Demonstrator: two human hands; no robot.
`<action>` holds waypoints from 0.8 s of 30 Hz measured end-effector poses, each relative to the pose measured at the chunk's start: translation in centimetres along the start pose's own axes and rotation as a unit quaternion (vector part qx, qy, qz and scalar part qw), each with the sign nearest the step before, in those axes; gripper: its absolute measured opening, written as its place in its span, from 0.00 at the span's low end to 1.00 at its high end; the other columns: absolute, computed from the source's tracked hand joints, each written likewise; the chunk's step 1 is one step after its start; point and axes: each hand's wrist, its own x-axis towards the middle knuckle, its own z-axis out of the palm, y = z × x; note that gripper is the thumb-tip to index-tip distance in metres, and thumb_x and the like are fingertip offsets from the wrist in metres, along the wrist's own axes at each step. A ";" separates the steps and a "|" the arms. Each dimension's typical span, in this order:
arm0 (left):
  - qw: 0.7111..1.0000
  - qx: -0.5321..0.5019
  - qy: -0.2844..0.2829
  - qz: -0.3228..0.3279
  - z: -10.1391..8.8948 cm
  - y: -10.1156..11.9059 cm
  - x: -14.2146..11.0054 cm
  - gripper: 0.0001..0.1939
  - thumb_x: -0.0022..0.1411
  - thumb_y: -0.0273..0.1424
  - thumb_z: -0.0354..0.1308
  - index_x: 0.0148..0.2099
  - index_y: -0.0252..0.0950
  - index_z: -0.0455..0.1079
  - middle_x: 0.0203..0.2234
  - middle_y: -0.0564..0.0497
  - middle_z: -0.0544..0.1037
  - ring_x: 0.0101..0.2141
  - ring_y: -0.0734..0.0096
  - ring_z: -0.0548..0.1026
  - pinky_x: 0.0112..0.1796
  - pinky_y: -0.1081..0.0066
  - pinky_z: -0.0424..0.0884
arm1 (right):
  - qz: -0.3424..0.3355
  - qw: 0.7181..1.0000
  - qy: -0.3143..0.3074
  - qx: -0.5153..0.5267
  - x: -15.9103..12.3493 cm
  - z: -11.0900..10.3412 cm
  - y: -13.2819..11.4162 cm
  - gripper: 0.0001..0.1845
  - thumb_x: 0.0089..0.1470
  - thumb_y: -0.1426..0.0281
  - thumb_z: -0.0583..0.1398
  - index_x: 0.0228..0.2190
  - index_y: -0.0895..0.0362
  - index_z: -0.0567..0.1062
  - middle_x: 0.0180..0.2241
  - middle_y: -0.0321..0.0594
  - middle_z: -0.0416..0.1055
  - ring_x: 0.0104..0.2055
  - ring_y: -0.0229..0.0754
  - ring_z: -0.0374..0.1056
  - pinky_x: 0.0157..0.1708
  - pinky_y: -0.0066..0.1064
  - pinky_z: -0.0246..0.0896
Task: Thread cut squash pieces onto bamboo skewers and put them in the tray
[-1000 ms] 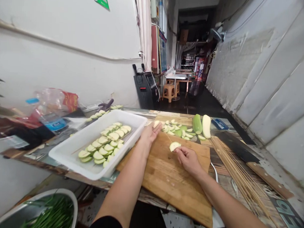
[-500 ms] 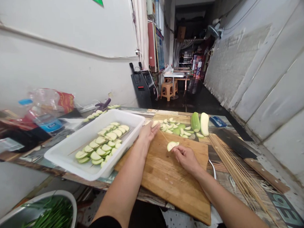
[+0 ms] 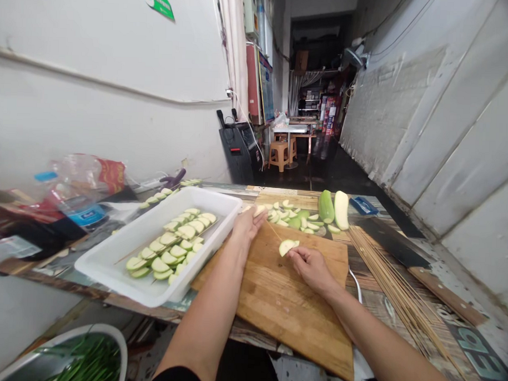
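Note:
My right hand [image 3: 312,266] is pinched on a thin bamboo skewer with one pale green vegetable slice [image 3: 286,246] threaded on it, held over the wooden cutting board [image 3: 291,308]. My left hand [image 3: 248,225] reaches to the board's far left corner and grips another slice [image 3: 259,210] between its fingertips. A heap of loose slices [image 3: 292,217] lies just beyond, beside two halved green gourds [image 3: 334,207].
A white tray [image 3: 122,250] left of the board holds several skewers of slices. Loose bamboo skewers [image 3: 390,284] and a cleaver [image 3: 410,254] lie to the right. A metal bowl of green stalks [image 3: 77,359] sits low at the left. Bags and bottles clutter the far left.
Both hands stay almost in place; the right hand with its skewered slice drifted slightly left and toward me. The camera view shifted a little.

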 end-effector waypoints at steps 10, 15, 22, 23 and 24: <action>1.000 -0.005 0.002 -0.004 -0.1 0.0 0.1 0.05 0.57 0.22 0.54 0.37 0.29 0.61 0.32 0.37 0.76 0.34 0.60 0.77 0.32 0.68 0.75 | 0.004 1.000 -0.002 -0.006 0.0 0.0 0.0 0.15 0.52 0.64 0.51 0.26 0.60 0.73 0.13 0.30 0.55 0.17 0.33 0.51 0.19 0.24 0.46; 1.000 -0.001 0.000 0.001 -0.1 -0.1 0.1 0.05 0.56 0.22 0.55 0.36 0.29 0.62 0.32 0.39 0.76 0.34 0.60 0.77 0.33 0.67 0.75 | 0.002 1.000 0.001 -0.007 0.0 0.0 0.0 0.15 0.51 0.65 0.51 0.25 0.60 0.73 0.13 0.30 0.56 0.18 0.33 0.51 0.19 0.23 0.46; 0.999 0.041 -0.023 0.026 -0.1 -0.5 0.0 0.03 0.56 0.22 0.55 0.33 0.28 0.63 0.28 0.40 0.75 0.32 0.60 0.77 0.34 0.66 0.74 | -0.005 1.000 0.000 -0.020 0.1 0.0 0.2 0.16 0.52 0.65 0.50 0.25 0.59 0.73 0.13 0.31 0.56 0.18 0.34 0.53 0.20 0.24 0.47; 0.998 0.047 -0.025 0.026 0.0 -0.5 -0.1 0.03 0.56 0.22 0.55 0.33 0.29 0.62 0.28 0.41 0.75 0.33 0.60 0.77 0.34 0.67 0.74 | -0.006 1.000 0.000 -0.024 0.1 0.0 0.3 0.16 0.52 0.66 0.50 0.24 0.59 0.73 0.13 0.31 0.57 0.18 0.34 0.53 0.20 0.24 0.47; 0.998 0.053 -0.026 0.025 0.0 -0.6 -0.2 0.04 0.55 0.23 0.56 0.33 0.29 0.62 0.28 0.41 0.75 0.33 0.61 0.77 0.34 0.68 0.74 | -0.007 1.000 0.001 -0.026 0.2 0.1 0.5 0.16 0.52 0.66 0.50 0.24 0.59 0.73 0.13 0.31 0.57 0.18 0.34 0.53 0.20 0.24 0.47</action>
